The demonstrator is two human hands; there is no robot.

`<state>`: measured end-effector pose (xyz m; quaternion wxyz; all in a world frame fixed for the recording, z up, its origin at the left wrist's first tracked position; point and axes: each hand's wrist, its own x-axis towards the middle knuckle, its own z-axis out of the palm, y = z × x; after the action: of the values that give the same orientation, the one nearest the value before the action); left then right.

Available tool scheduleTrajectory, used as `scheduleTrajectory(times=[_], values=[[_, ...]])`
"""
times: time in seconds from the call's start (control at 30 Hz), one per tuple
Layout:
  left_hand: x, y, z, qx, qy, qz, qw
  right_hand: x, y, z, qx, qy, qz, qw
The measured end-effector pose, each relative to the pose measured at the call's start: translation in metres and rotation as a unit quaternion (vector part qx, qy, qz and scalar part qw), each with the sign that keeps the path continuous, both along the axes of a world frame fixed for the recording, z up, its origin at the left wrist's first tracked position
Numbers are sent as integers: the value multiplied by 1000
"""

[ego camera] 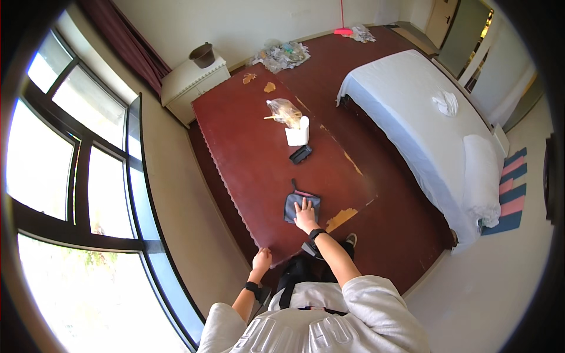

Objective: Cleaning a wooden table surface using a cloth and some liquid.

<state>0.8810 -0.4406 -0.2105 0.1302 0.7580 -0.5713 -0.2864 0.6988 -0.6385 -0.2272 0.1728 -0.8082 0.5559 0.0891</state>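
A folded grey cloth (290,207) with a pink inner side and a dark loop lies on the dark red table (247,163). My right hand (305,217) rests flat on top of it, fingers spread. At the table's near left corner is my left hand (262,260), its fingers curled against the edge; whether they grip it cannot be made out. Beyond the cloth lies a small black tray-like object (300,155). Behind that stands a white container (297,137) with a white roll-like piece at its right side. A clear plastic bag (284,110) with pale sticks touches its far side.
A white cabinet (194,84) carries a brown bucket (202,55). Litter (282,56) is heaped on the floor by the wall, near a red broom (343,31). To the right stands a white-sheeted bed (397,88). Tall windows (88,167) line the left wall.
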Motion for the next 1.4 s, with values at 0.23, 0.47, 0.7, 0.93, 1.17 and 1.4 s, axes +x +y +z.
scheduleTrajectory(times=[0.23,0.47,0.7,0.93,1.17,1.4], values=[[-66,-11,-15,77,-72,165,981,-119,-66,2,43,23,-12,999],[-159,-65,-13,172,-53,229,957,-197,-77,2,40,5,22,999],[-234,-136,-6,154,-56,127,978,-242,-55,-13,-14,-23,37,999],[-274,-169,7,219,-47,89,971,-278,-34,-22,-38,-45,9,998],[-280,-169,-3,233,-62,96,966,-297,-47,-16,-15,-64,27,998],[-282,-161,-18,198,-110,81,971,-305,-85,-6,17,-50,76,996]])
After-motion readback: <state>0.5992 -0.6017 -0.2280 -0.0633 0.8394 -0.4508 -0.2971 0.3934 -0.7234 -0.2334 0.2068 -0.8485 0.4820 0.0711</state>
